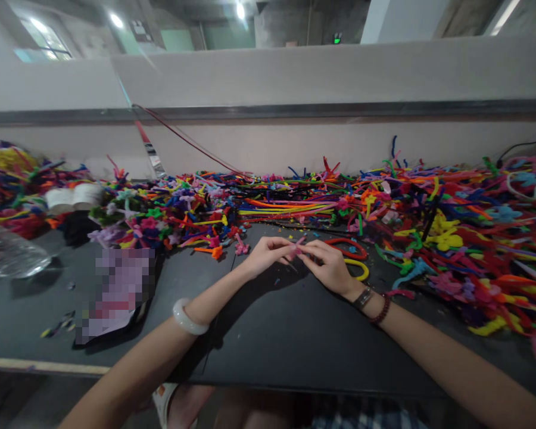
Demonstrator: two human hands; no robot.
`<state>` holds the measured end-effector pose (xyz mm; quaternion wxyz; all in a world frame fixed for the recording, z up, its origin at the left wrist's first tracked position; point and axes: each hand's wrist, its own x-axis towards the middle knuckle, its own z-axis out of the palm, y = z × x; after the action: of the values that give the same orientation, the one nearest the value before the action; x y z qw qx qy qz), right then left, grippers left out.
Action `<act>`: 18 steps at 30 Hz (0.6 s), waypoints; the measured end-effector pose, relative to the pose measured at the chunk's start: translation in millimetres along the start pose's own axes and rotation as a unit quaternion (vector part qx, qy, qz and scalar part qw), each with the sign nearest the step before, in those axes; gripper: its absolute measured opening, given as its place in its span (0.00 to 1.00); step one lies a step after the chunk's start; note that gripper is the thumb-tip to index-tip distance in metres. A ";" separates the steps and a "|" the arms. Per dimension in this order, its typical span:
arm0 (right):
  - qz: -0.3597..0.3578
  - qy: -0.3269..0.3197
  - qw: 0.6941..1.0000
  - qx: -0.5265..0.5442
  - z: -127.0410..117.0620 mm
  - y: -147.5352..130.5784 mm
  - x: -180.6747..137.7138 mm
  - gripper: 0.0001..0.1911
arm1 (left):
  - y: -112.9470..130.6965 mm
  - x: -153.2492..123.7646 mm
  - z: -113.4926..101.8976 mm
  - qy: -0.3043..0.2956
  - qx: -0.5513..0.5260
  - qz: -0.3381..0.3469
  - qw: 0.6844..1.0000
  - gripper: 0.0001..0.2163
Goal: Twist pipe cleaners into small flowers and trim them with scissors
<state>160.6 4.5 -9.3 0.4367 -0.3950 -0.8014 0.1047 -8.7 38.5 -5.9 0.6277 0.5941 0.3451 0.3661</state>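
A: Position of the hands?
B: Together over the dark counter (pixel 295 351). The left hand (pixel 268 256) and right hand (pixel 328 265) nearly meet, fingertips of both pinching a small pink pipe-cleaner piece (pixel 297 247).
A: Its exact form?
B: Cannot tell; fingers cover part of it. It is held between the hands, just short of the heaped pipe cleaners along the wall.
A: Near the right hand?
B: A red loop (pixel 361 248) and a yellow loop (pixel 366 271), both lying flat just beside it.
A: Beyond the hands?
B: Straight strands (pixel 290 210), yellow and orange among them, laid side by side. Yellow flower (pixel 446 232) in the right-hand heap.
A: Worn?
B: White bangle (pixel 190 317) on the left arm; watch (pixel 363 297) and dark-red beads (pixel 386 308) on the right wrist.
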 end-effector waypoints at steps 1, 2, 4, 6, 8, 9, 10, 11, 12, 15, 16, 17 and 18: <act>0.001 -0.002 1.000 0.001 0.1 0.0 0.0 0.10 | 0.7 0.0 0.0 0.006 0.018 0.010 1.000 0.13; 0.001 -0.004 1.000 0.003 0.2 0.0 -0.1 0.10 | 1.3 0.1 0.1 0.012 0.034 0.023 0.999 0.13; 0.004 -0.004 1.000 0.005 0.6 0.1 -0.2 0.10 | 1.9 0.5 0.5 0.020 0.054 0.048 0.997 0.13; 0.006 -0.003 1.000 0.006 0.9 0.2 -0.4 0.10 | 1.7 1.0 0.8 0.023 0.059 0.063 0.996 0.13; 0.006 -0.004 1.000 0.006 1.0 0.2 -0.3 0.10 | 1.1 1.4 1.0 0.025 0.058 0.072 0.995 0.12; 0.005 -0.004 1.000 0.006 1.0 0.2 -0.2 0.10 | 0.8 1.5 1.1 0.027 0.059 0.075 0.995 0.12; 0.003 -0.003 1.000 0.005 0.9 0.1 0.0 0.09 | 0.6 1.5 1.0 0.028 0.059 0.077 0.995 0.12; 0.001 -0.002 1.000 0.004 0.8 0.1 0.1 0.09 | 0.4 1.5 0.9 0.028 0.058 0.080 0.995 0.12; -0.001 -0.001 1.000 0.003 0.7 0.0 0.2 0.09 | 0.3 1.4 0.8 0.028 0.057 0.084 0.994 0.11; -0.001 0.000 1.000 -0.001 0.5 -0.4 0.4 0.09 | 0.3 1.3 0.5 0.027 0.053 0.088 0.994 0.11; -0.001 0.000 1.000 -0.001 0.5 -0.6 0.4 0.09 | 0.3 1.3 0.4 0.027 0.052 0.087 0.995 0.11; 0.000 -0.001 1.000 -0.002 0.4 -0.8 0.4 0.09 | 0.3 1.3 0.3 0.027 0.050 0.085 0.995 0.11; 0.000 -0.002 1.000 -0.003 0.3 -1.0 0.4 0.09 | 0.3 1.4 0.3 0.027 0.049 0.084 0.995 0.11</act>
<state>159.7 4.1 -8.7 0.4342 -0.3962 -0.8024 0.1035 -7.8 39.6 -5.6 0.5553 0.6407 0.3286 0.4162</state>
